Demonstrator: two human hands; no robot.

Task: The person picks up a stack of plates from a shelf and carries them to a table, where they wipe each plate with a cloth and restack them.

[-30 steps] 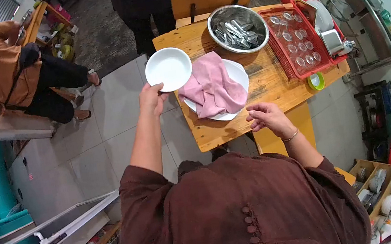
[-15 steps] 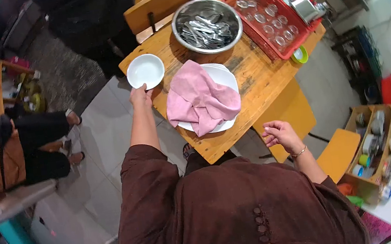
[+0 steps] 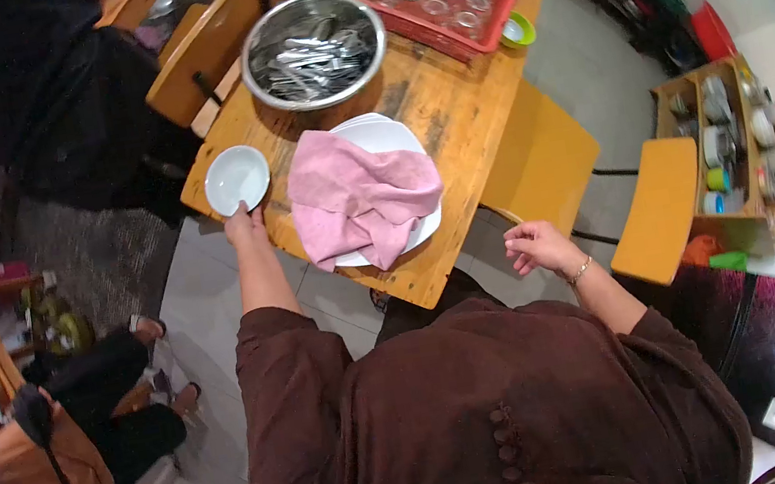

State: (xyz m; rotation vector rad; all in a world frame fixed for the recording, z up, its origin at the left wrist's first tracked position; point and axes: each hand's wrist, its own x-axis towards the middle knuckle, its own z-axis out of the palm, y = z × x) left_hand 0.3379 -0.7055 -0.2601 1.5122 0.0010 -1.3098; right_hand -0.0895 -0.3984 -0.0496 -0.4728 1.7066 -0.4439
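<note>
My left hand (image 3: pixel 245 225) grips the near rim of a white bowl (image 3: pixel 237 179) at the left corner of the wooden table (image 3: pixel 450 122). Beside it, a crumpled pink cloth (image 3: pixel 361 196) lies over a stack of white plates (image 3: pixel 382 136), whose rims show at the back and right. My right hand (image 3: pixel 541 247) hangs in the air right of the table's near end, fingers loosely curled and apart, with nothing in it. Behind the cloth stands a steel basin (image 3: pixel 321 100) full of spoons and forks (image 3: pixel 315 60).
A red basket (image 3: pixel 463 40) of upturned glasses and a small green bowl (image 3: pixel 518 29) occupy the far right of the table. Yellow chairs (image 3: pixel 541 159) stand close on the right, another behind the basin. A seated person (image 3: pixel 50 463) is at the left, near a wooden shelf.
The view has turned, so the table and its things sit further left and higher. My left hand still has the white bowl at the table corner; my right hand stays raised.
</note>
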